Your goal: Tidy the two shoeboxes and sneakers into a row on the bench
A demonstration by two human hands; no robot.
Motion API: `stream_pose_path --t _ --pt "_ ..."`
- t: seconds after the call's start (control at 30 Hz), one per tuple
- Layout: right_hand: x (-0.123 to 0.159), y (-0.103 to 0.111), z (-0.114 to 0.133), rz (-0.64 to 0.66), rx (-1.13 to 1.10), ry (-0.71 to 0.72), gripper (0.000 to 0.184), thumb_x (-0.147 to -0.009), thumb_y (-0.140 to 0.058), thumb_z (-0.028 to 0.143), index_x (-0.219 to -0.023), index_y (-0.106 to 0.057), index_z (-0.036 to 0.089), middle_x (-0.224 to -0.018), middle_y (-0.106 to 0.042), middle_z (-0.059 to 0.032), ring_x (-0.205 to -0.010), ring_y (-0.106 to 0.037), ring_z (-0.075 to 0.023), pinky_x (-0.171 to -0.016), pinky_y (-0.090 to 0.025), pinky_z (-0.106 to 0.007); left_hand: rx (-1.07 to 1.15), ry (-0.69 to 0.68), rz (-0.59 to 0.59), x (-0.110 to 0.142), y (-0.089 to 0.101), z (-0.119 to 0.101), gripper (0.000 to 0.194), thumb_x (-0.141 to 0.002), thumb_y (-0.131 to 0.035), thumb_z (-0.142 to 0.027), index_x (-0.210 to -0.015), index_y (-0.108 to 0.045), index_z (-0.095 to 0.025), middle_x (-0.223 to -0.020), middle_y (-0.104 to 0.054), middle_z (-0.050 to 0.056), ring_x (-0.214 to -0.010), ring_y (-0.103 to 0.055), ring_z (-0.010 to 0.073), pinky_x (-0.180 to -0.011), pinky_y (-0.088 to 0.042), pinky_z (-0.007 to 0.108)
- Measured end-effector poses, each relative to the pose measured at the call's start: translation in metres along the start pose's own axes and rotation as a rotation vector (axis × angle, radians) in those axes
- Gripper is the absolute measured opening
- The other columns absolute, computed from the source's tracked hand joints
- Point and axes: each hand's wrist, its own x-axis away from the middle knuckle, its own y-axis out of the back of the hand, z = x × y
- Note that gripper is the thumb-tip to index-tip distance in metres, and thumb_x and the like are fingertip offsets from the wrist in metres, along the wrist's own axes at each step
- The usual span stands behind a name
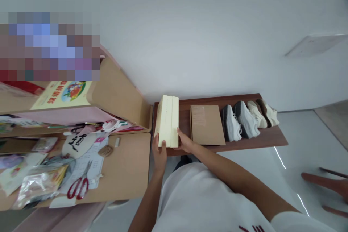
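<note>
A pale cream box point(168, 120) stands on the left end of a low dark wooden shelf point(261, 137) against the white wall. My left hand point(159, 152) grips its near left corner, fingers wrapped on the edge. My right hand point(185, 141) presses against its near right side, fingers closed on it. A flat brown cardboard box point(206, 125) lies just right of the cream box. Further right stand a pair of grey-white sneakers point(237, 120) and a pair of beige shoes point(263, 113).
A light wooden desk point(127, 166) to my left carries red-handled scissors point(78, 186), papers, plastic packets and a picture book point(62, 94) on its upper shelf. Glossy white floor lies right of the shelf. Part of a chair point(328, 185) shows at the right edge.
</note>
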Motion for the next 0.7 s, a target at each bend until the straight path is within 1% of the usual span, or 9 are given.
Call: stream_pose_path --t 0.1,0.17,0.27,0.3,0.37,0.43,0.5,0.6,0.7 --pt "0.001 0.006 0.001 -0.034 0.002 0.041 0.044 -0.098 -0.044 0.062 -0.125 -0.057 0.029 -0.115 -0.072 -0.0075 -0.103 -0.068 -0.0229 -0.093 -0.053 -0.051 -0.130 -0.117 0.013 0.012 -0.008 -0.003 0.054 -0.099 -0.045 -0.040 -0.150 -0.044 -0.021 -0.158 -0.041 0.013 -0.148 -0.034 0.0248 -0.123 -0.026 0.045" --pt "-0.001 0.014 0.003 -0.124 0.028 0.021 0.036 -0.100 -0.044 0.053 -0.124 -0.055 0.029 -0.111 -0.072 -0.0058 -0.098 -0.068 -0.0208 -0.091 -0.054 -0.051 -0.201 -0.178 0.074 0.023 -0.014 -0.003 0.052 -0.099 -0.045 -0.041 -0.148 -0.048 -0.022 -0.160 -0.039 0.012 -0.151 -0.030 0.0258 -0.124 -0.021 0.046" --pt "-0.005 0.024 0.005 -0.287 0.117 0.010 0.030 -0.101 -0.042 0.040 -0.127 -0.055 0.031 -0.111 -0.071 -0.0034 -0.097 -0.066 -0.0181 -0.091 -0.054 -0.049 -0.263 -0.172 0.174 0.033 -0.022 0.002 0.048 -0.098 -0.046 -0.040 -0.143 -0.054 -0.025 -0.160 -0.040 0.010 -0.152 -0.028 0.0261 -0.125 -0.018 0.046" --pt "-0.006 0.027 0.004 -0.324 0.152 0.020 0.030 -0.100 -0.043 0.037 -0.128 -0.055 0.032 -0.111 -0.070 -0.0026 -0.099 -0.066 -0.0175 -0.093 -0.054 -0.048 -0.272 -0.146 0.172 0.033 -0.024 0.005 0.049 -0.098 -0.045 -0.039 -0.143 -0.054 -0.024 -0.159 -0.040 0.011 -0.151 -0.029 0.0261 -0.124 -0.018 0.046" --pt "-0.006 0.029 0.001 -0.352 0.196 0.041 0.032 -0.098 -0.045 0.034 -0.128 -0.057 0.032 -0.109 -0.071 -0.0029 -0.101 -0.065 -0.0177 -0.096 -0.052 -0.046 -0.295 -0.065 0.096 0.025 -0.025 0.012 0.051 -0.098 -0.043 -0.038 -0.146 -0.050 -0.020 -0.160 -0.039 0.015 -0.151 -0.029 0.0269 -0.124 -0.018 0.047" --pt "-0.005 0.029 -0.003 -0.334 0.201 0.047 0.033 -0.097 -0.046 0.032 -0.126 -0.060 0.032 -0.108 -0.071 -0.0042 -0.103 -0.064 -0.0186 -0.097 -0.051 -0.045 -0.327 0.036 -0.017 0.009 -0.020 0.019 0.057 -0.097 -0.045 -0.038 -0.149 -0.044 -0.014 -0.161 -0.034 0.020 -0.152 -0.027 0.0294 -0.124 -0.018 0.049" --pt "-0.004 0.027 -0.005 -0.293 0.173 0.062 0.034 -0.095 -0.048 0.032 -0.126 -0.061 0.034 -0.112 -0.071 -0.0037 -0.107 -0.064 -0.0192 -0.097 -0.050 -0.045 -0.344 0.141 -0.082 -0.010 -0.013 0.026 0.064 -0.095 -0.050 -0.038 -0.151 -0.038 -0.009 -0.162 -0.029 0.025 -0.153 -0.022 0.0323 -0.124 -0.017 0.051" --pt "-0.003 0.024 -0.003 -0.230 0.117 0.114 0.037 -0.092 -0.054 0.034 -0.128 -0.059 0.037 -0.127 -0.067 -0.0004 -0.117 -0.061 -0.0204 -0.098 -0.049 -0.048 -0.284 0.279 -0.074 -0.035 -0.005 0.036 0.073 -0.091 -0.058 -0.037 -0.152 -0.031 -0.004 -0.159 -0.031 0.029 -0.153 -0.023 0.0323 -0.124 -0.021 0.047" --pt "0.006 0.029 -0.002 -0.220 0.123 0.227 0.035 -0.088 -0.062 0.034 -0.123 -0.064 0.033 -0.134 -0.064 -0.0019 -0.123 -0.058 -0.0213 -0.101 -0.049 -0.045 -0.150 0.323 -0.058 -0.045 -0.005 0.044 0.078 -0.089 -0.064 -0.037 -0.153 -0.028 -0.010 -0.154 -0.042 0.025 -0.145 -0.040 0.0285 -0.120 -0.032 0.042"
